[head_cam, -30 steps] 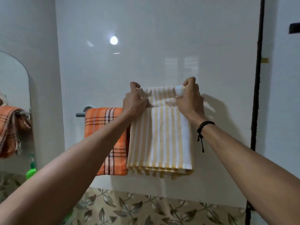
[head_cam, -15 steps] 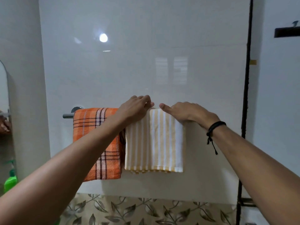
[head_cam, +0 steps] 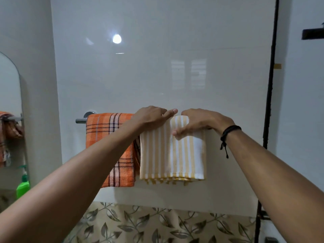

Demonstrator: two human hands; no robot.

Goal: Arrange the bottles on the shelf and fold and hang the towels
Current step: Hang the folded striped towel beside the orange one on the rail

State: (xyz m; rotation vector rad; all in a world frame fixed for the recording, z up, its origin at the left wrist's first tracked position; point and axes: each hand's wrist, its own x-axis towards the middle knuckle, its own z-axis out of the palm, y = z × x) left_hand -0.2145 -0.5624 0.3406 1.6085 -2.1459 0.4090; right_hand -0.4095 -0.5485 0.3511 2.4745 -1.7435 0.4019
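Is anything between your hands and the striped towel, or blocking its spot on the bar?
Nothing visible. The left hand rests on the striped towel, the right hand grips its top fold, and it already hangs over the bar. The orange towel hangs just left, edges meeting.

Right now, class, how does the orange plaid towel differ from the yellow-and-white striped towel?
The orange plaid towel has crossing dark lines; the yellow-and-white striped towel has vertical stripes only. The orange one hangs left, the striped one right. The striped one's bottom edge shows stacked folds; the orange one's looks flat. Both hang over the metal rail.
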